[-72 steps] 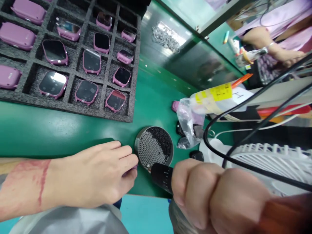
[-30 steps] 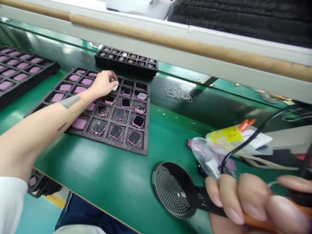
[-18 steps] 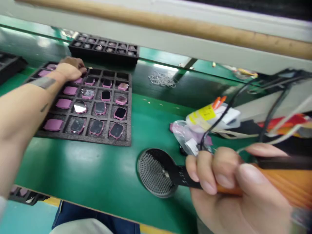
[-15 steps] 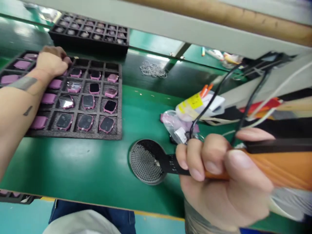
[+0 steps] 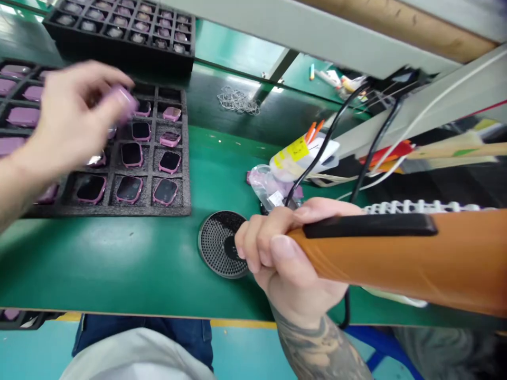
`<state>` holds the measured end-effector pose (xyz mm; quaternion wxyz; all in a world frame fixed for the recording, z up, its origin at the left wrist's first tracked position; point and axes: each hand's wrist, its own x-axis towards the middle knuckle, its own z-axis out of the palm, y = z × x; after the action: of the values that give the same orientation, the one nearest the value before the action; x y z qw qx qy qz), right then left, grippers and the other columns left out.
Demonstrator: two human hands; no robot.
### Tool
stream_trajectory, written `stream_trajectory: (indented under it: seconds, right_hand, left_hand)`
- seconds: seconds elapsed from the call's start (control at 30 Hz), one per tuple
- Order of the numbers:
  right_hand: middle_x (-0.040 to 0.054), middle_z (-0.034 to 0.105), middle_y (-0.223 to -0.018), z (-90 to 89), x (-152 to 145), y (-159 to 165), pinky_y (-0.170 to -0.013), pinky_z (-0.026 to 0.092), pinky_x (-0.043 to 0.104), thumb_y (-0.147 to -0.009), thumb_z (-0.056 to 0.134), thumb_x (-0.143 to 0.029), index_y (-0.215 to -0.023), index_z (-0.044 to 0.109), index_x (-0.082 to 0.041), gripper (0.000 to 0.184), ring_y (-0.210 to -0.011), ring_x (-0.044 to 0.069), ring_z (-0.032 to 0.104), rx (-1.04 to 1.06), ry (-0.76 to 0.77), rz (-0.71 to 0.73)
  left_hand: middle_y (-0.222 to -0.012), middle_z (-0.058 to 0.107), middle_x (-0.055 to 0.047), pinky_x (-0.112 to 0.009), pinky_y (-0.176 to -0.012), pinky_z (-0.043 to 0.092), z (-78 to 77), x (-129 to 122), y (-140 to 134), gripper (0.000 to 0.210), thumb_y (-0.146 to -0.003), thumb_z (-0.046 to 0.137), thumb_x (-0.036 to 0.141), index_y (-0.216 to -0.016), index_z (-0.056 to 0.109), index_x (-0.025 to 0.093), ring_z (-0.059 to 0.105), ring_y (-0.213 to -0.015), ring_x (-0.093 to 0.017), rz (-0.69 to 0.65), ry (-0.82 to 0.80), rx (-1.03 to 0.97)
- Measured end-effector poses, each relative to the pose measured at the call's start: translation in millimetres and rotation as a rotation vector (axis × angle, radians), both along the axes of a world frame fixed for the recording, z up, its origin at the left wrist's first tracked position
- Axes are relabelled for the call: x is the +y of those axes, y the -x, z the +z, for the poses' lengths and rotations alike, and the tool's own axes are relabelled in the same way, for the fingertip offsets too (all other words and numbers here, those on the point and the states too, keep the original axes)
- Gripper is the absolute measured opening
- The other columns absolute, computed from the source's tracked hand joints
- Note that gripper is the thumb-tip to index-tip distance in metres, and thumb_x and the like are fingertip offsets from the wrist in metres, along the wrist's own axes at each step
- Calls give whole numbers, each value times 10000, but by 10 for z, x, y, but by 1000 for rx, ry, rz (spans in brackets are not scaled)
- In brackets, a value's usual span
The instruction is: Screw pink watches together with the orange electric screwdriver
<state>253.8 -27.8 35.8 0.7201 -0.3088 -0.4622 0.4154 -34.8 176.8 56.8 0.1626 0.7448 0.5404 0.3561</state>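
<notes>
My left hand (image 5: 79,111) is lifted above a dark foam tray (image 5: 184,174), pinching a pink smartwatch case (image 5: 123,101) that is blurred by motion. Several pink-framed watches with dark screens sit in the tray's compartments, among them a watch (image 5: 165,191) at the near right corner; others lie with a pink side up. My right hand (image 5: 285,258) is wrapped around the front of an orange electric screwdriver (image 5: 380,258) with a black lever. Its tip points left, over a round black screw tray (image 5: 216,248) with a grid of small holes. My fingers hide most of the tip.
Behind stands a black tray of watch parts (image 5: 127,50). A tangle of thin white strands (image 5: 240,100) lies under the shelf beam. Beyond the screwdriver are a plastic bag (image 5: 267,182), a white tub with a yellow label (image 5: 293,153) and black cables (image 5: 332,129). The green bench's edge runs in front.
My left hand has risen from the tray and come right with the pink watch case. My right hand and the screwdriver have moved left, closer to the round screw tray.
</notes>
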Motion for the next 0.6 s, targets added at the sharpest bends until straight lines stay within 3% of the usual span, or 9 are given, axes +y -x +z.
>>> stream_trajectory:
  seconds: [0.07,0.1,0.13,0.2,0.3,0.37,0.5,0.6]
  right_hand:
    - [-119,736,-792,-24,1,23,-575,581,251,-1148,980,-215,-1334,858,-350,260,-532,87,573,-20,5,-10]
    - [-117,730,-793,-34,4,27,-573,576,250,-1156,972,-215,-1347,859,-352,261,-532,87,568,-29,9,-12]
    - [-117,723,-792,-43,7,27,-572,573,251,-1163,964,-217,-1354,859,-354,258,-531,87,563,-37,11,-13]
    - [-117,710,-789,-61,17,25,-568,569,256,-1175,950,-222,-1359,855,-355,246,-530,90,556,-50,12,-14]
    - [-119,691,-788,-84,29,27,-565,565,266,-1184,935,-223,-1355,843,-353,234,-530,95,548,-71,7,-17]
    - [-121,681,-797,-91,29,29,-565,563,271,-1193,922,-226,-1358,834,-355,227,-529,95,541,-86,7,-17]
    - [-120,679,-810,-83,9,10,-565,581,288,-1201,905,-215,-1348,826,-353,216,-526,100,530,-133,27,-1]
    - [-119,661,-803,-74,-12,-20,-582,616,308,-1215,876,-220,-1356,821,-369,212,-532,109,543,-170,21,18]
  left_hand:
    - [-1169,933,63,-324,-1039,650,-77,-679,-212,146,-1193,878,369,-1213,890,225,821,-1059,-151,-322,34,-30]
    - [-1072,917,64,-295,-945,656,-142,-988,-301,133,-1230,803,274,-1116,861,233,831,-971,-134,-543,121,-95]
    - [-1013,906,80,-262,-847,650,-220,-1251,-374,148,-1242,759,195,-1120,830,241,835,-890,-111,-703,230,-143]
    - [-953,874,73,-265,-771,631,-397,-1608,-469,176,-1222,730,124,-1090,742,241,811,-822,-120,-863,265,-135]
    - [-991,832,-25,-383,-758,567,-593,-1759,-473,225,-1229,702,147,-1022,719,232,734,-838,-216,-879,37,24]
    - [-1086,840,-79,-434,-791,546,-629,-1728,-413,221,-1282,683,223,-1078,769,213,711,-885,-257,-866,-94,118]
    - [-1270,885,-114,-475,-885,608,-580,-1675,-304,288,-1337,732,455,-1300,838,190,788,-1047,-303,-984,-99,135]
    - [-1282,901,-111,-467,-897,618,-574,-1697,-306,223,-1350,732,365,-1337,859,182,818,-1085,-297,-1007,-137,160]
